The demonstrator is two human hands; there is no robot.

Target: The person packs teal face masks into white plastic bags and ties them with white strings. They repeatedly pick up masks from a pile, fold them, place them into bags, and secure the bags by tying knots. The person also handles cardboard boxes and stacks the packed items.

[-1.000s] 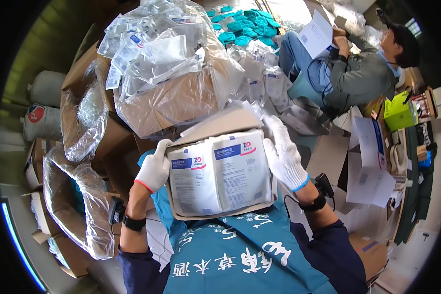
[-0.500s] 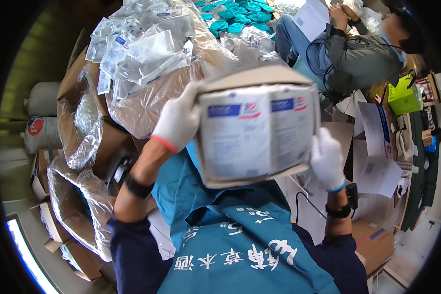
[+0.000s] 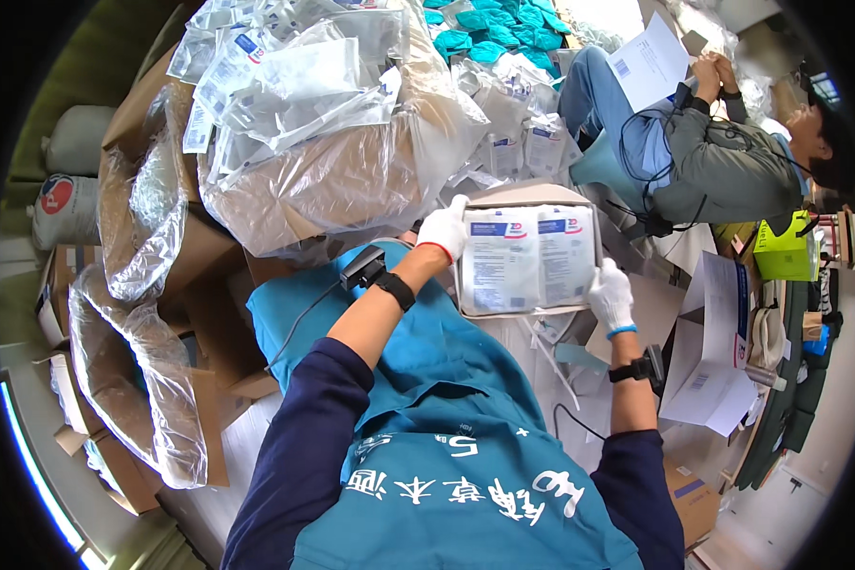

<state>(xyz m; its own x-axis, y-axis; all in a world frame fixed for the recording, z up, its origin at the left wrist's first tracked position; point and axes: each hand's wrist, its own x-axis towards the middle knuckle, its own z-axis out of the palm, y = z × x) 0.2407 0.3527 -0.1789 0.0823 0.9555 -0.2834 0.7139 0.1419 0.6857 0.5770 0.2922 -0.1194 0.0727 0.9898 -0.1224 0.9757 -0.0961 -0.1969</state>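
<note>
An open cardboard box (image 3: 527, 196) is held in front of me between my gloved hands. Two side-by-side stacks of flat white packets (image 3: 500, 271) with blue and red print fill it. My left hand (image 3: 444, 229), in a white knit glove with a red cuff, grips the box's left side near the far corner. On the opposite side, my right hand (image 3: 612, 298) is closed at the box's edge, its glove cuffed in blue. Fingers behind the box walls are partly hidden.
Beyond my left hand, a large plastic-lined carton (image 3: 323, 180) is heaped with clear packets (image 3: 304, 81). Teal items (image 3: 499, 33) lie at the back. A seated person (image 3: 731, 166) at the far right holds a white printed sheet (image 3: 648, 65). Folded white cartons (image 3: 712, 351) stand right.
Both hands have carried the box away from me and a little to the right. It looks smaller and lower than before. The person's sheet has shifted right in view.
</note>
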